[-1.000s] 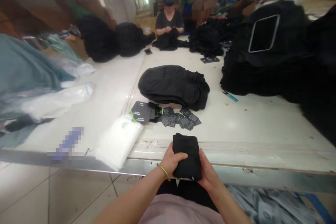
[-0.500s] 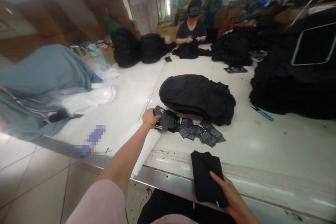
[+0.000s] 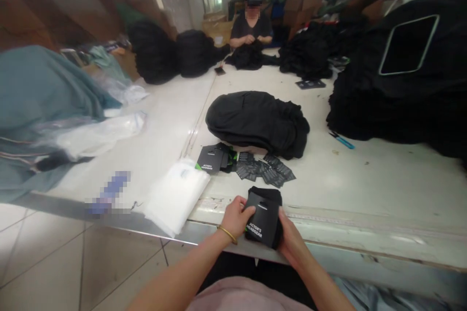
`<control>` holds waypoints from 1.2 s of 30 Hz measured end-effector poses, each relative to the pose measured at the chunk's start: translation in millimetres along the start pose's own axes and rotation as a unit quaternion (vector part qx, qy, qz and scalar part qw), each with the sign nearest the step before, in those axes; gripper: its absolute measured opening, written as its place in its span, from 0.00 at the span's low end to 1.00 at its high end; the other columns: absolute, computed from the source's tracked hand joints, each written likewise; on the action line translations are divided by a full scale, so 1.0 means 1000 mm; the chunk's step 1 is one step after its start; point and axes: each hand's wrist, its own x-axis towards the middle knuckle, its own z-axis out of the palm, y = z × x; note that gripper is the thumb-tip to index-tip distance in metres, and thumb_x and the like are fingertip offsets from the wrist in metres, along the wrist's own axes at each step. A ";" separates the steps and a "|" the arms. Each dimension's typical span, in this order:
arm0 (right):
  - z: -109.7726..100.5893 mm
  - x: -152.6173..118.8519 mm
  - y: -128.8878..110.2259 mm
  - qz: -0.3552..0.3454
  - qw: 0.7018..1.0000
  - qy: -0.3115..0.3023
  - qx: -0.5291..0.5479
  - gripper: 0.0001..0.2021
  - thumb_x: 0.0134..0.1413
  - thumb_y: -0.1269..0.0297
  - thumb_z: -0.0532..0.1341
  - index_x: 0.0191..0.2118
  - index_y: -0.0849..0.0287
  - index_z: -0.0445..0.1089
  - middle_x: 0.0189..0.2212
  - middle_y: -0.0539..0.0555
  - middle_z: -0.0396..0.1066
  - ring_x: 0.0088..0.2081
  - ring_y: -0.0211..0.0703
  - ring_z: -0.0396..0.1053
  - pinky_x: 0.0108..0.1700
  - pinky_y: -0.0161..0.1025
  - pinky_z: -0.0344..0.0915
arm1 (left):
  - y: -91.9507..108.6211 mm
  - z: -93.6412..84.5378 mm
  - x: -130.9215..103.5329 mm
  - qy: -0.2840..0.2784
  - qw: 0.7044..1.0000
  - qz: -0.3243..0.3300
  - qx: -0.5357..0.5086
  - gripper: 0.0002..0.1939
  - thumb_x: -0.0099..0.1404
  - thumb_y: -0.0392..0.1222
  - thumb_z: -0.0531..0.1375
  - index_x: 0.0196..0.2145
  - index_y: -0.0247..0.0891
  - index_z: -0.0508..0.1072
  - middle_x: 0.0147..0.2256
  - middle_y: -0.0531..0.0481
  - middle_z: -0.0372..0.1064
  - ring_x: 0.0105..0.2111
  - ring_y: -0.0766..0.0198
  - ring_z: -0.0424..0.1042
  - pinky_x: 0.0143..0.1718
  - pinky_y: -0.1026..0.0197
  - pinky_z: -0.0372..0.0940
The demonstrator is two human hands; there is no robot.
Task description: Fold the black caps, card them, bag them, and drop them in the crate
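Note:
At the table's front edge my left hand (image 3: 237, 216) pinches a black card (image 3: 263, 218) printed "ACTOR'S HEADGEAR". The card lies against the front of a folded black cloth piece (image 3: 268, 191). My right hand (image 3: 292, 238) grips the cloth's right side, thumb at the card's edge; its other fingers are hidden behind. Beyond my hands sit a pile of similar cards (image 3: 211, 158) and a spread of small dark printed tags (image 3: 266, 169). White plastic bags (image 3: 177, 194) lie left of my left hand.
A heap of black cloth (image 3: 255, 119) stands mid-table. A light-blue cutter (image 3: 343, 141) lies beside a large black pile (image 3: 386, 102) at right, with a phone-like rectangle (image 3: 408, 46) on it. Grey-green cloth (image 3: 47, 82) covers the left. Another person (image 3: 251, 29) handles black cloth across the table.
My left hand has brought a card from the pile back to the folded cloth in my right hand. The view has shifted, and the white bags are now uncovered by my arm.

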 end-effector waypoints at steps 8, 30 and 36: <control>-0.034 -0.002 -0.017 -0.071 0.987 0.142 0.004 0.30 0.29 0.61 0.71 0.44 0.61 0.67 0.30 0.51 0.76 0.33 0.47 0.73 0.39 0.40 0.68 | 0.043 0.007 0.051 -0.005 0.974 0.119 0.194 0.11 0.59 0.47 0.57 0.36 0.38 0.68 0.32 0.50 0.71 0.34 0.61 0.69 0.35 0.61 0.61; -0.026 -0.004 -0.010 -0.136 0.987 0.054 -0.063 0.23 0.42 0.55 0.64 0.46 0.59 0.68 0.42 0.54 0.74 0.43 0.47 0.70 0.47 0.42 0.64 | 0.038 0.042 -0.024 0.028 0.920 0.315 0.231 0.22 0.65 0.37 0.49 0.57 0.37 0.56 0.52 0.43 0.63 0.53 0.56 0.61 0.54 0.48 0.57; -0.027 -0.008 -0.007 -0.108 0.981 0.054 -0.149 0.24 0.34 0.56 0.68 0.41 0.62 0.70 0.34 0.54 0.76 0.36 0.49 0.72 0.41 0.43 0.67 | 0.005 -0.017 -0.039 0.105 0.934 0.303 0.158 0.19 0.64 0.38 0.52 0.53 0.40 0.61 0.47 0.46 0.68 0.48 0.61 0.65 0.51 0.54 0.61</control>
